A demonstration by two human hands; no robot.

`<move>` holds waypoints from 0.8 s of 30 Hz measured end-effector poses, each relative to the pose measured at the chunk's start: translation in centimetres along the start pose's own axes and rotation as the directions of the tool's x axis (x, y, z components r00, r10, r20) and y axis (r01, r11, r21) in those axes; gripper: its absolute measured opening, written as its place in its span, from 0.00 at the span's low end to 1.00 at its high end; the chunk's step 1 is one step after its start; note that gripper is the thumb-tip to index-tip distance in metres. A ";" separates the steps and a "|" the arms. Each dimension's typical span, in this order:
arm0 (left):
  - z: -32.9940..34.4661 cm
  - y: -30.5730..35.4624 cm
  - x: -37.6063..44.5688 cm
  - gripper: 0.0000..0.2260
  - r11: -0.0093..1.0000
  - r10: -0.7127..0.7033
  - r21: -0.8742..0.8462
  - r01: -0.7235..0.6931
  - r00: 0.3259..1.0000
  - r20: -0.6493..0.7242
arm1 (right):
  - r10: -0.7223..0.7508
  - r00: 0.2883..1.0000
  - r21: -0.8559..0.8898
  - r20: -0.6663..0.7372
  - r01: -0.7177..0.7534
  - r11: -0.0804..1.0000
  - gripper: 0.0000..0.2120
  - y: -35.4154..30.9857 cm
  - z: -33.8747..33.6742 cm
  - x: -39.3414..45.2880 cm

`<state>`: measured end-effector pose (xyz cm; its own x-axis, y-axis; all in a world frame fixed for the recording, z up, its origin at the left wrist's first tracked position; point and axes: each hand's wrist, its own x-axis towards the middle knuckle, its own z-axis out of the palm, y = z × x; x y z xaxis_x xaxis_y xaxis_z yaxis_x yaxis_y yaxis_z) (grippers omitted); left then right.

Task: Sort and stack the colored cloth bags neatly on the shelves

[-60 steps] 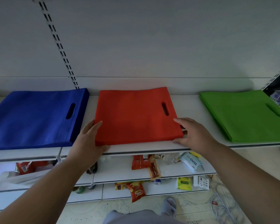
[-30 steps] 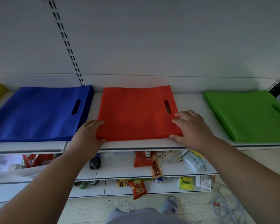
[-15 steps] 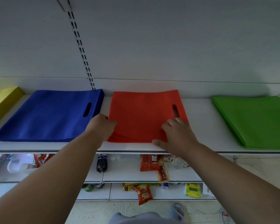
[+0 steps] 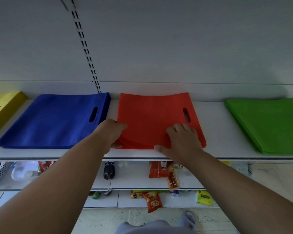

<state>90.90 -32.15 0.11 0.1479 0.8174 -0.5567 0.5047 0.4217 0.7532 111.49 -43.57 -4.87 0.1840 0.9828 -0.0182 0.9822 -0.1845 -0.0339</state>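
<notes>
On the white shelf [image 4: 210, 154], going from the left, a yellow bag stack [image 4: 2, 108] lies at the edge of the view, and just beside it is the blue bag stack [image 4: 54, 120], flat, with its handle slot toward the right. The left hand [image 4: 111, 134] grasps the near left corner of the red bag stack [image 4: 152, 119], fingers curled on top and the thumb under the edge. The red stack lies flat in the middle of the shelf, close to the blue one but apart. The right hand [image 4: 181, 142] pinches the top red layers near the front edge, fingers bent. Well apart to the right lies the green bag stack [image 4: 267, 124]. Below, lower shelves hold snack packets [image 4: 157, 169] and a dark bottle [image 4: 109, 171].
</notes>
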 end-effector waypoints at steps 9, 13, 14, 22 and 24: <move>-0.1 0.9 -0.2 0.11 0.999 -0.048 -0.002 0.048 0.997 0.064 | -0.015 0.999 0.013 -0.052 0.016 1.000 0.39 -2.1 -0.3 0.3; 0.2 1.2 0.3 0.10 0.991 0.040 -0.131 -0.036 0.999 0.028 | -0.130 0.984 0.068 -0.123 0.139 0.988 0.35 -4.9 -0.2 1.2; 0.3 1.2 0.3 0.10 0.988 0.060 -0.146 -0.057 0.998 0.015 | -0.139 0.978 0.071 -0.153 0.151 0.986 0.31 -5.6 -0.1 1.5; 0.0 0.2 0.1 0.07 0.985 0.108 -0.126 -0.115 0.992 -0.059 | -0.115 0.983 -0.033 -0.146 0.111 0.993 0.20 -2.3 0.1 1.6; -0.1 -0.3 0.2 0.06 0.987 0.097 -0.119 -0.105 0.993 -0.069 | -0.082 0.986 -0.094 -0.148 0.068 0.993 0.22 -0.4 0.0 0.7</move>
<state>90.67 -32.11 -0.17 0.1372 0.8798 -0.4552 0.3818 0.3770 0.8438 111.21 -42.79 -4.88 0.1064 0.9855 0.1324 0.9916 -0.1150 0.0593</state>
